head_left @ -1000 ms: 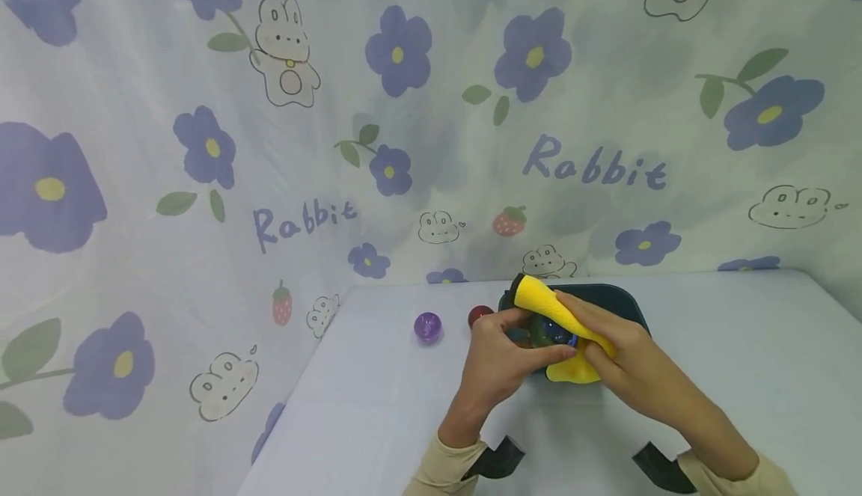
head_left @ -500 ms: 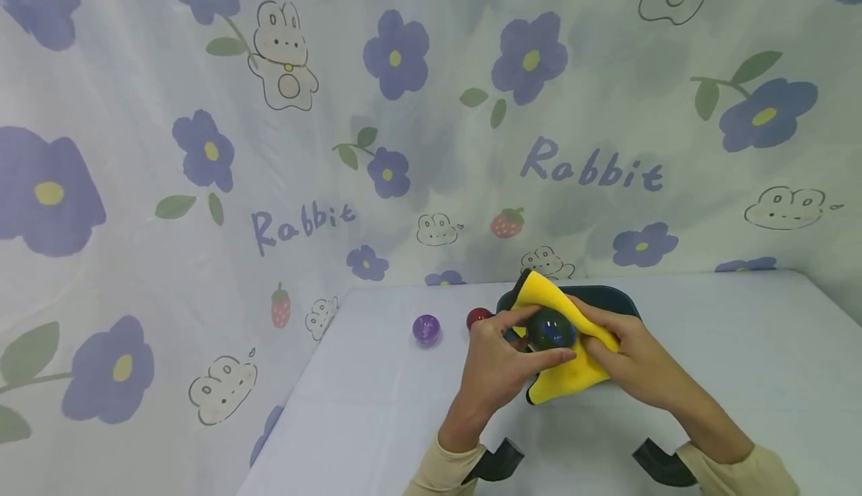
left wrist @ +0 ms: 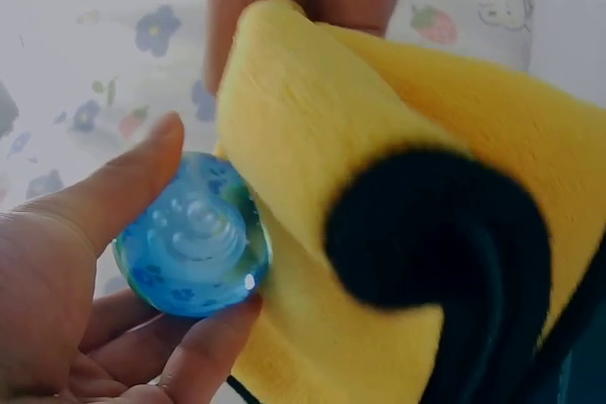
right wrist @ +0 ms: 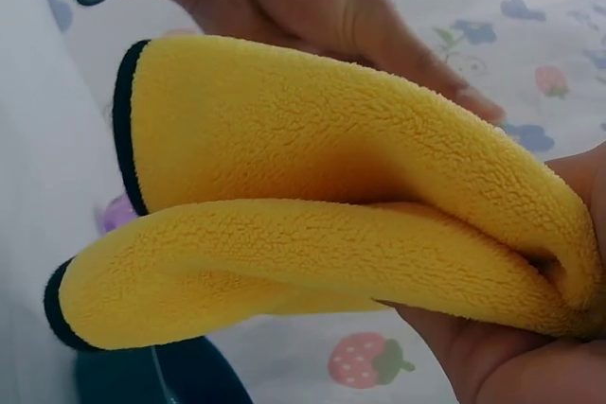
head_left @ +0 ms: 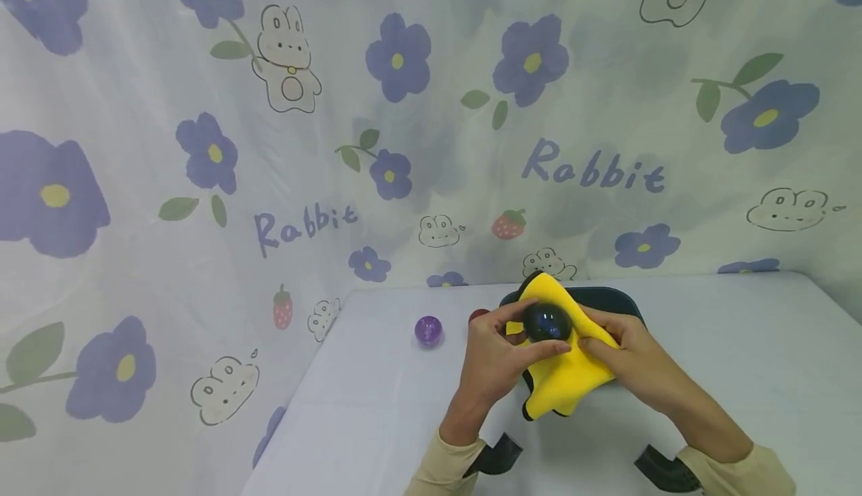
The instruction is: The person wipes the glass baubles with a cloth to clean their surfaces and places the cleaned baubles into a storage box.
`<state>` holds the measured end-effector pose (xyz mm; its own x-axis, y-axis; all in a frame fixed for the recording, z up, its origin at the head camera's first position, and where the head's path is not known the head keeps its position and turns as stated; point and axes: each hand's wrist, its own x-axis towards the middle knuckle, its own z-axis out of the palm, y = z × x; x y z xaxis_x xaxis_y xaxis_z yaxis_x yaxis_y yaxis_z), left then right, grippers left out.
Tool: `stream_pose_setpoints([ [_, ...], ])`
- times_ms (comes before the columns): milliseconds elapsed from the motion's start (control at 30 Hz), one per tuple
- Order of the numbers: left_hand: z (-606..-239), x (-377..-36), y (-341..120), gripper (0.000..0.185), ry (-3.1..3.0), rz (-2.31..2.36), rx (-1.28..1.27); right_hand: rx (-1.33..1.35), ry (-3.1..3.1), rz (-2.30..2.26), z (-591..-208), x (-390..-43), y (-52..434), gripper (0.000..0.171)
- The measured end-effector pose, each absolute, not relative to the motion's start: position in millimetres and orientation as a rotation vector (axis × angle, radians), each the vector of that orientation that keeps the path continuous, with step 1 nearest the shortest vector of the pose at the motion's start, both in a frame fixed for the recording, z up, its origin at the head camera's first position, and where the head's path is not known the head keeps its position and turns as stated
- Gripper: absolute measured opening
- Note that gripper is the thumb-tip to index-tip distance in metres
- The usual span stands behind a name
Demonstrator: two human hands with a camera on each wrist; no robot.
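Head view: left hand [head_left: 494, 365] pinches a blue ball [head_left: 547, 322] between thumb and fingers, held above the table [head_left: 377, 406]; right hand [head_left: 633, 365] grips a yellow cloth [head_left: 562, 387] pressed against the ball. Dark tray [head_left: 616, 298] lies just behind; purple ball [head_left: 428, 330] and red ball [head_left: 476, 315] sit left.

Makeshift home setup; rabbit-and-flower sheet [head_left: 269, 144] hung as backdrop behind covered table [head_left: 741, 346].
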<state>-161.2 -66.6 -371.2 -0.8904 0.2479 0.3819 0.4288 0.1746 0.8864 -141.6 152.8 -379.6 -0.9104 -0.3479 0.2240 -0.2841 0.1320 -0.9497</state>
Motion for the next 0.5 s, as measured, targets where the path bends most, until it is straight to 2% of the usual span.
stream_pose_setpoints([
  [267,-377.6,-167.4,-67.0,0.061,-2.286,-1.862,-0.662,-0.536,2.270,-1.899,-374.2,-142.3,161.1,0.063],
  [500,-383.2,-177.5,-69.1,0.056,-2.257,-1.901,-0.729,-0.551,2.214,-1.861,-370.6,-145.2,171.5,0.063],
])
